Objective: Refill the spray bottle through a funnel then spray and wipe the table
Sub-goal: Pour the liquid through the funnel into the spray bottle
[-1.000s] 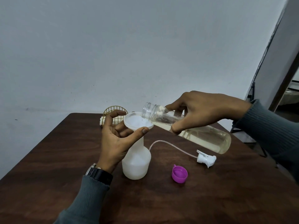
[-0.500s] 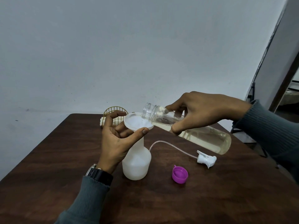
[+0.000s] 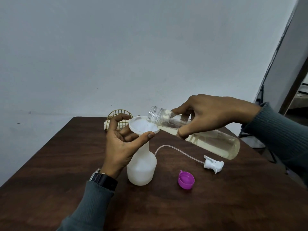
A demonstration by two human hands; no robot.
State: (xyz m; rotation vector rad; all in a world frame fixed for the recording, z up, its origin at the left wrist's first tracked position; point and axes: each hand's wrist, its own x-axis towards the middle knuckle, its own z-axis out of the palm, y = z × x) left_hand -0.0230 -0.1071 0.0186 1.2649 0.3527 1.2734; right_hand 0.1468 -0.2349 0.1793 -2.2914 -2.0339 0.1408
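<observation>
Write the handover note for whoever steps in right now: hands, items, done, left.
Left hand: steadying the funnel by its rim; the funnel sits in the neck of the white spray bottle, upright on the table.
Right hand: holding the clear bottle tilted, mouth over the funnel, liquid running in; plenty of liquid remains in it.
Spray head with its tube lies on the table to the right; purple cap lies in front of it. A cloth sits by the wire holder at the far edge.
Done: both bottles opened, funnel placed, pouring under way.
Left: finish pouring, remove funnel, refit spray head, spray, wipe.
</observation>
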